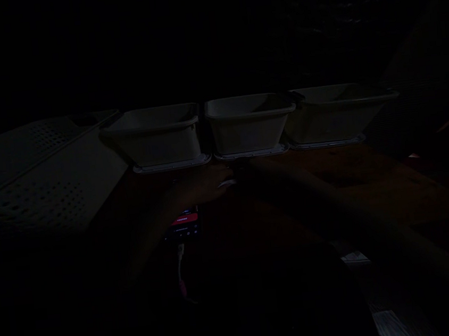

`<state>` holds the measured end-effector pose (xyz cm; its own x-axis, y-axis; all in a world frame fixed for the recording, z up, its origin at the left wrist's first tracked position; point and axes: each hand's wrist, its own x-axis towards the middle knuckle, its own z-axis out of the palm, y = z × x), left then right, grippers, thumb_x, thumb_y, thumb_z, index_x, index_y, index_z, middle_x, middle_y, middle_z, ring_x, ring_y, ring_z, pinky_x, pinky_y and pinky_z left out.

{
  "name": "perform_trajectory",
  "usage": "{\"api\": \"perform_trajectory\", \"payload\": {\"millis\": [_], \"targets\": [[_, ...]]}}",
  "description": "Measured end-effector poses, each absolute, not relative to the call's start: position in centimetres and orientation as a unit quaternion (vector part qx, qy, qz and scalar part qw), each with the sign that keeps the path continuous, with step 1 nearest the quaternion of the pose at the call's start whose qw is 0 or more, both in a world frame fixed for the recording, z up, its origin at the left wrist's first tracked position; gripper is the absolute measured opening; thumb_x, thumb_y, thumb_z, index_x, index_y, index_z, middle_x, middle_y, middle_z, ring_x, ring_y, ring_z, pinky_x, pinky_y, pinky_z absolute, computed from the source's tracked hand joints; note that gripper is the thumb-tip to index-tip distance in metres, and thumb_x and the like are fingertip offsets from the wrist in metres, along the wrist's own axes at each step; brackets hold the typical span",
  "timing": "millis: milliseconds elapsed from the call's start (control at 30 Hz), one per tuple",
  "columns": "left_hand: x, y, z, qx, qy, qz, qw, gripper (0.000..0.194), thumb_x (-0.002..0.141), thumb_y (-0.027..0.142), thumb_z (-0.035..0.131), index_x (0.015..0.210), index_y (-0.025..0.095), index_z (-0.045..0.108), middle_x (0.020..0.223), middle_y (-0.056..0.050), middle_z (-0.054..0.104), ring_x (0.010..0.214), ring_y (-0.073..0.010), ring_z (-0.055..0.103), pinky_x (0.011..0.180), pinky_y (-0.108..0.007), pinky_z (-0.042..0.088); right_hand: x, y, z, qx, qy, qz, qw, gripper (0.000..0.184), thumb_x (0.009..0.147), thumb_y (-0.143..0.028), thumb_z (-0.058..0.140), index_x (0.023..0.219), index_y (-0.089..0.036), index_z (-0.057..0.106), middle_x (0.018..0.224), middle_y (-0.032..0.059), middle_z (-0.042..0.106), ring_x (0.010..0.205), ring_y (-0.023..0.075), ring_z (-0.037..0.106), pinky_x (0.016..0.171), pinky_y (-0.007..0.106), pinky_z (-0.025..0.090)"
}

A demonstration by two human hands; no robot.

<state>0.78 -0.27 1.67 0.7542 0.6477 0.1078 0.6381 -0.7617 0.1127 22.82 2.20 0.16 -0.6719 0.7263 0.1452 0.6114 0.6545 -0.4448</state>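
Note:
The picture is very dark. My right arm comes in from the lower right, and my right hand (204, 187) lies low over the brown table just in front of the bins. It is just above a phone (185, 224) with a lit red screen. Something small glints at the wrist. The fingers are lost in the dark. A dim forearm-like shape rises from the lower left towards the phone. My left hand (172, 203) seems to end beside the right one, and its fingers cannot be made out.
Three white plastic bins stand in a row at the back: left (157, 143), middle (249, 130), right (332, 122). A perforated white surface (29, 183) lies at the left. A white cable (181, 266) runs from the phone towards me. Pale paper (356, 257) lies at the right.

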Motion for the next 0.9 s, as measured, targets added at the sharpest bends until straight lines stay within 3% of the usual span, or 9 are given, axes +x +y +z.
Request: {"api": "perform_trajectory", "payload": {"millis": [233,433,600,900], "targets": [[0.5,-0.2,1.4,0.934,0.34,0.095,0.049,0.033,0.095,0.014,0.057,0.127,0.02,0.064,0.131,-0.008,0.068,0.112,-0.0209,0.067,0.094,-0.031,0.05,22.3,1.3,1.7,-0.443,-0.866,0.208,0.104,0.022,0.093,-0.016,0.057,0.106,-0.01,0.073,0.109,0.0137,0.076,0.082,0.0168,0.069,0.066,0.023,0.048],[0.7,-0.1,1.4,0.934,0.338,0.102,0.05,0.031,0.097,0.015,0.056,0.126,0.021,0.065,0.133,-0.008,0.067,0.114,-0.0208,0.067,0.096,-0.03,0.05,23.1,2.4,0.5,-0.389,-0.882,0.221,0.149,0.017,0.089,-0.016,0.06,0.097,-0.011,0.073,0.099,0.0103,0.076,0.076,0.0146,0.065,0.064,0.022,0.045],[0.7,0.1,1.3,0.941,0.321,0.104,0.03,0.028,0.1,0.017,0.053,0.126,0.02,0.064,0.134,-0.01,0.065,0.118,-0.021,0.065,0.1,-0.032,0.049,23.4,2.8,0.5,-0.371,-0.887,0.216,0.171,0.024,0.085,-0.017,0.066,0.106,-0.011,0.074,0.104,0.0115,0.076,0.082,0.0161,0.067,0.07,0.024,0.047],[1.0,-0.3,1.7,0.933,0.345,0.098,0.019,0.026,0.105,0.023,0.048,0.127,0.02,0.062,0.134,-0.009,0.066,0.12,-0.0202,0.064,0.1,-0.03,0.047,22.6,1.6,1.7,-0.432,-0.884,0.132,0.123,0.019,0.089,-0.025,0.064,0.096,-0.012,0.076,0.092,0.0112,0.074,0.071,0.0155,0.062,0.062,0.025,0.041]]}}
